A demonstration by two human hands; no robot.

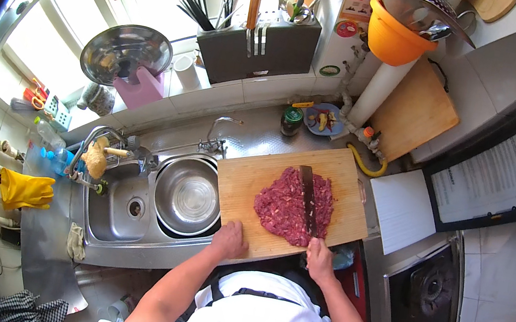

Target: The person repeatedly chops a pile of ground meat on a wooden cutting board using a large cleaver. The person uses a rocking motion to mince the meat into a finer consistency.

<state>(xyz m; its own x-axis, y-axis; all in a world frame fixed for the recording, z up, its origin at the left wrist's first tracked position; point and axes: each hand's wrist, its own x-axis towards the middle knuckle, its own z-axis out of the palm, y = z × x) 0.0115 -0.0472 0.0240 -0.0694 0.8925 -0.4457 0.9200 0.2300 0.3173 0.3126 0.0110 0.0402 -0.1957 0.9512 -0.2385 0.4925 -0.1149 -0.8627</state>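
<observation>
A wooden cutting board (240, 181) lies before me on the steel counter, its left end reaching over the sink's edge. Spread across it is a flat mass of minced red meat (281, 206). My right hand (320, 259) grips the handle of a kitchen knife at the board's near edge. The dark blade of the knife (307, 197) is seen from above, lying across the meat and pointing away from me. My left hand (229, 240) rests on the board's near left corner, holding its edge; the fingers' undersides are hidden.
Left of the board is a double sink (112, 223) with a steel basin (190, 198) in it. A lidded jar (291, 121) and a blue dish (322, 119) of dried peppers stand behind. A gas stove (424, 296) is at right; yellow rubber gloves (25, 190) hang far left.
</observation>
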